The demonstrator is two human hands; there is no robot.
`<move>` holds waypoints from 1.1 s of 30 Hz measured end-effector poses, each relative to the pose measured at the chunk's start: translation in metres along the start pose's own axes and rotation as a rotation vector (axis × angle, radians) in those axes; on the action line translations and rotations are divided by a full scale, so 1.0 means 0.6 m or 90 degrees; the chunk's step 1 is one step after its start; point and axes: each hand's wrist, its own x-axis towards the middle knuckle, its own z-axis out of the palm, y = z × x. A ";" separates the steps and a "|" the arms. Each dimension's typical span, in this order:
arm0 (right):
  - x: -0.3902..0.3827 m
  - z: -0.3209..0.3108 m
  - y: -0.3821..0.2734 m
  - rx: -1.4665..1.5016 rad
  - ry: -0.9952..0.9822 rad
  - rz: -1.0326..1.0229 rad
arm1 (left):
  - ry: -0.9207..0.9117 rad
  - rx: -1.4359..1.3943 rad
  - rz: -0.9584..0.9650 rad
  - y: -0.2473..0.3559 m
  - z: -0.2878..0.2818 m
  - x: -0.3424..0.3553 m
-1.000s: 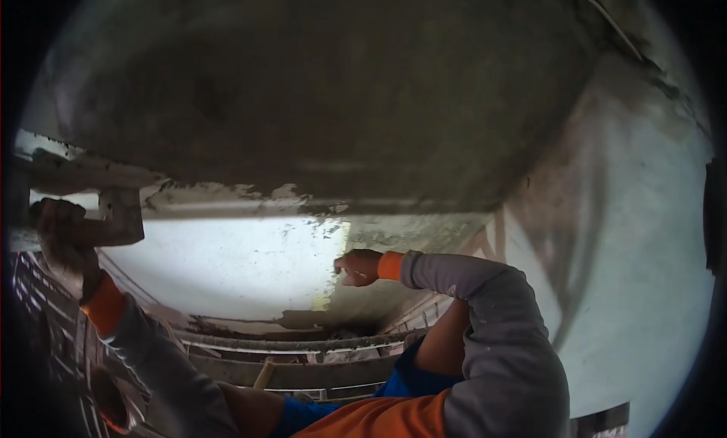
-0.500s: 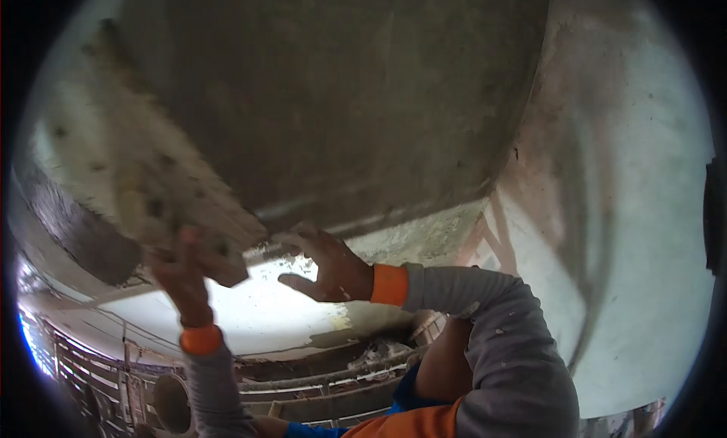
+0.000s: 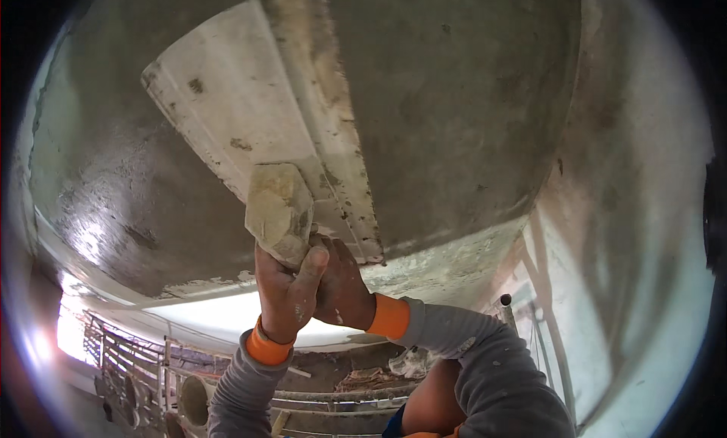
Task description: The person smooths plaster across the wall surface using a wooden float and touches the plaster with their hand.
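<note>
Pale board (image 3: 235, 97) slants up from left grip (image 3: 282, 296), beside right grip (image 3: 344, 283).

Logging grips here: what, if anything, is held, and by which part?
A wide flat tool, by the near end of its blocky handle, in the left hand; whether the right hand grips cannot be told.

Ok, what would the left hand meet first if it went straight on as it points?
The left hand would first meet the pale block on the wide flat tool, which it already seems to touch; the dark grey surface looks to lie behind, though depth is unclear.
</note>
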 end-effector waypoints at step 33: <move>-0.147 -0.408 0.251 -0.731 -0.161 0.108 | -0.406 0.008 -0.307 -0.328 -0.042 -0.329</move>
